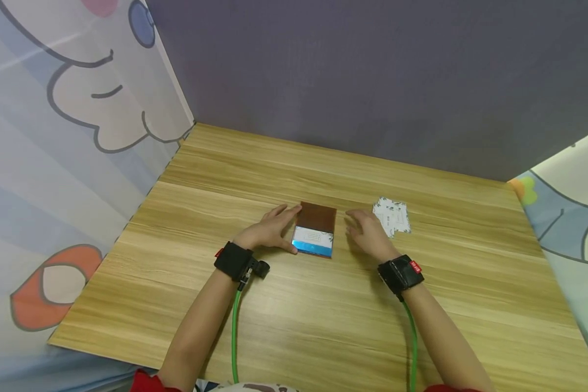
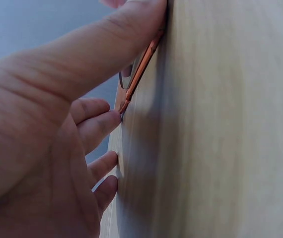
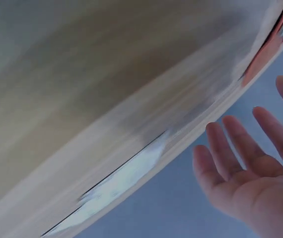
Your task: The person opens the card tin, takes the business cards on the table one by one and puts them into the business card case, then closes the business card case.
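A flat brown rectangular case (image 1: 317, 216), with a white printed band and a blue strip at its near end, lies in the middle of the wooden table. My left hand (image 1: 269, 228) rests along its left side, thumb by the near corner and fingers by the far corner. The left wrist view shows the case's coppery edge (image 2: 140, 72) beside the thumb; I cannot tell how firmly the fingers touch. To the right of the case, my right hand (image 1: 369, 234) hovers apart from it with loosely bent fingers and holds nothing. White printed cards (image 1: 393, 215) lie just beyond that hand.
The wooden table (image 1: 294, 321) meets a dark grey panel (image 1: 372, 81) at its far edge. Cartoon-printed curtains (image 1: 44, 179) hang at both sides. Each wrist wears a black band with a green cable (image 1: 235, 337) running toward the body.
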`<state>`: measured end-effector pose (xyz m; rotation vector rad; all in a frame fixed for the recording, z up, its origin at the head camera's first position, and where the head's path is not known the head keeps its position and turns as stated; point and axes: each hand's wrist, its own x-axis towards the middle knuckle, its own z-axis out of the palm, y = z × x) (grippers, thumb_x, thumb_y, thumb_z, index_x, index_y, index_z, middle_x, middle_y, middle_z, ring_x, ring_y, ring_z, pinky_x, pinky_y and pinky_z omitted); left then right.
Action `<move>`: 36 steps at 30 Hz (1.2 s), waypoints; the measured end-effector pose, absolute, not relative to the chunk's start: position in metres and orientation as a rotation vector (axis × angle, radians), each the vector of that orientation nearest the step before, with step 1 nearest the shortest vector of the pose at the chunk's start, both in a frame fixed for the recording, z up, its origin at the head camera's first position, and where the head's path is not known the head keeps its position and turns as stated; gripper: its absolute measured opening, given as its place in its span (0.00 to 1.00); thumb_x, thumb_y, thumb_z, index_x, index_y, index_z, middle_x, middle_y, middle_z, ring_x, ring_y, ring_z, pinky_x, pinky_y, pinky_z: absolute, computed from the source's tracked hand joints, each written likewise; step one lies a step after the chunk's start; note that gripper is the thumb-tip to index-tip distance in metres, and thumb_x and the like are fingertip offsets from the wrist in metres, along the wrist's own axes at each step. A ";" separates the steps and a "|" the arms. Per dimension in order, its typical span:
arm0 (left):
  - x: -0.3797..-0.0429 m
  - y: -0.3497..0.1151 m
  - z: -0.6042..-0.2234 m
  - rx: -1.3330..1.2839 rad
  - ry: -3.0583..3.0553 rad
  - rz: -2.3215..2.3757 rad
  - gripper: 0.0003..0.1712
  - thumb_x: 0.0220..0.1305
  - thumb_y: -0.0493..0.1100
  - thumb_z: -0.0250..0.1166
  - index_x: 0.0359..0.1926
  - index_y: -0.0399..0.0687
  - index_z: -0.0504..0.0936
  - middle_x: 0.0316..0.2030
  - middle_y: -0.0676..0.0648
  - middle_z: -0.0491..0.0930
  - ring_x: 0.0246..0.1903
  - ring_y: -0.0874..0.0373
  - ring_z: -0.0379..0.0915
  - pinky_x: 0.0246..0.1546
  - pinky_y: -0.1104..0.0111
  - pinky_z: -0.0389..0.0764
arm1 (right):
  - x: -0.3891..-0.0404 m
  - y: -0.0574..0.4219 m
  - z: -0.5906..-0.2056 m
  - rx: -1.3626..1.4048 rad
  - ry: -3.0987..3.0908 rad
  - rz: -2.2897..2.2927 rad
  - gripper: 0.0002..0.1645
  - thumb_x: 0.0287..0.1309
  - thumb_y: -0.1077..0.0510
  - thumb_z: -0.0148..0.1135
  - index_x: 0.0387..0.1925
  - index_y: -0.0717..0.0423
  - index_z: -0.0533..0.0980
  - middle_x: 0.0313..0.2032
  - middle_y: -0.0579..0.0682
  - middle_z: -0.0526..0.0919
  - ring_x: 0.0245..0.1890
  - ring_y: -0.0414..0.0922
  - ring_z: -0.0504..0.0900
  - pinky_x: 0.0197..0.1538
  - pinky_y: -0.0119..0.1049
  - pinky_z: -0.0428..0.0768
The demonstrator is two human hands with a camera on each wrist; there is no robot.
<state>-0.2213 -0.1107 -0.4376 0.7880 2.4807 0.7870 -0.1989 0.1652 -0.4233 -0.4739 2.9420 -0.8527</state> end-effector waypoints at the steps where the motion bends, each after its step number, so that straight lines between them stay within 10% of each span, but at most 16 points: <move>1: -0.222 -0.111 -0.438 0.790 2.483 0.785 0.64 0.43 0.58 0.72 0.72 0.52 0.40 0.72 0.48 0.42 0.71 0.47 0.26 0.67 0.45 0.38 | -0.200 0.170 -0.423 -0.443 2.947 -0.843 0.25 0.56 0.65 0.56 0.56 0.68 0.67 0.56 0.66 0.70 0.58 0.62 0.65 0.61 0.55 0.64; 36: -0.223 -0.112 -0.439 0.805 2.483 0.787 0.64 0.43 0.58 0.72 0.72 0.52 0.40 0.72 0.49 0.43 0.71 0.47 0.26 0.67 0.46 0.37 | -0.205 0.214 -0.426 0.140 3.016 -0.585 0.42 0.54 0.52 0.62 0.60 0.75 0.57 0.55 0.77 0.61 0.50 0.71 0.63 0.48 0.62 0.67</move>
